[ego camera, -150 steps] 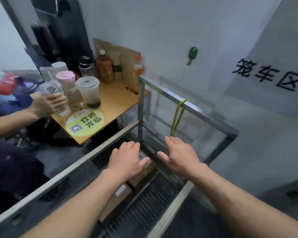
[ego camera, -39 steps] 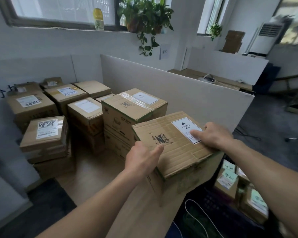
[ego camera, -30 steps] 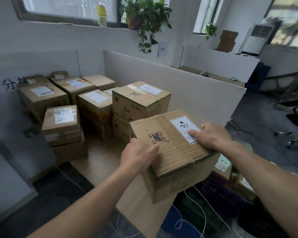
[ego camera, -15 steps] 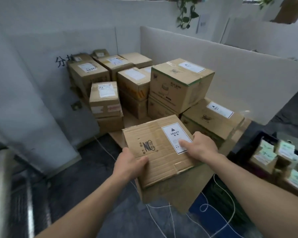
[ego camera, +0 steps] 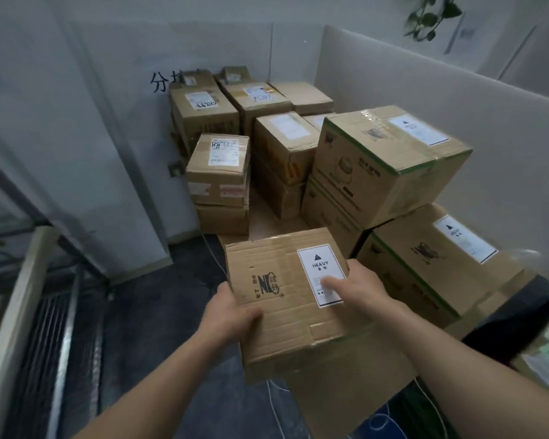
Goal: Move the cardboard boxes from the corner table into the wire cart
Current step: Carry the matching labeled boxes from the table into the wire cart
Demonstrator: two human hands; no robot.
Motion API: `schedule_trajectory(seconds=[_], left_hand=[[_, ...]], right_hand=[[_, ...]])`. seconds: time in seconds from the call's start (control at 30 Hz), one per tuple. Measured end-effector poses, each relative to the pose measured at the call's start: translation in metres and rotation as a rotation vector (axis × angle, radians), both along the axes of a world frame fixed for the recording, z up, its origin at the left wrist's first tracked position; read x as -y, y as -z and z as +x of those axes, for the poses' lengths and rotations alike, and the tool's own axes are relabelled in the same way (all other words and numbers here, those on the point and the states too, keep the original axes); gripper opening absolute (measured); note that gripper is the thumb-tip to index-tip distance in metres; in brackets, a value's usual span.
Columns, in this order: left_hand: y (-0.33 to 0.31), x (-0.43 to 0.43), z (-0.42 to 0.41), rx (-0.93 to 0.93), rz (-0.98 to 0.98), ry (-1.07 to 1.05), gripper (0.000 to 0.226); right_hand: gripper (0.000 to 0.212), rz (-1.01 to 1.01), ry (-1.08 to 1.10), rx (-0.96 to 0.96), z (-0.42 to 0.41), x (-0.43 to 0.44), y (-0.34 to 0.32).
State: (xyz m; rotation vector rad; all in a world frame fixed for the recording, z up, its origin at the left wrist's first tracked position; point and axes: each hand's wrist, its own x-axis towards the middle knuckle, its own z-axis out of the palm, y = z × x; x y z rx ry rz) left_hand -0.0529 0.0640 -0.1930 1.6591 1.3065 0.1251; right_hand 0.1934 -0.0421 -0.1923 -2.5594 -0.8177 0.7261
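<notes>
Box point(ego camera: 279, 296) held off the table, gripped by both hands.
Creased brown cardboard, white HEAVY label point(ego camera: 322, 274); left hand point(ego camera: 232, 315) and right hand point(ego camera: 358, 293) clasp opposite sides.

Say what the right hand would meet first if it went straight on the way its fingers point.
The right hand grips the held box, fingers on its HEAVY label; beyond that, probably the stacked taped boxes, depth unclear.

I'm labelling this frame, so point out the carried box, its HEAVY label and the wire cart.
carried box point(ego camera: 287, 324): head view, bare top face below the logo.
HEAVY label point(ego camera: 319, 264): head view, the printed word HEAVY.
wire cart point(ego camera: 16, 312): head view, pale top rail at left.
</notes>
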Motion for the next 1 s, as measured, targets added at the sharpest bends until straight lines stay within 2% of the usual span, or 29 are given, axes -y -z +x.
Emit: schedule_trajectory(seconds=[0.33, 0.43, 0.5, 0.63, 0.73, 1.0], left_hand=[[0.001, -0.03, -0.038, -0.096, 0.066, -0.207, 0.064], [0.0, -0.04, -0.068, -0.115, 0.081, -0.265, 0.064], [0.0, -0.047, -0.092, -0.121, 0.079, -0.311, 0.063], [0.0, -0.062, -0.149, -0.113, 0.088, -0.417, 0.063], [-0.004, -0.079, -0.2, -0.098, 0.088, -0.503, 0.064], [-0.019, -0.123, -0.355, -0.045, 0.117, -0.713, 0.066]], right_hand=[[0.065, -0.02, -0.199, -0.043, -0.026, -0.06, -0.008], [0.056, -0.001, -0.261, -0.04, -0.054, -0.082, -0.011], [0.045, 0.004, -0.319, -0.036, -0.078, -0.098, -0.013], [0.039, 0.005, -0.433, -0.044, -0.13, -0.136, -0.013], [0.064, 0.0, -0.481, -0.047, -0.178, -0.169, -0.016], [0.06, 0.054, -0.681, 0.015, -0.333, -0.265, -0.037]])
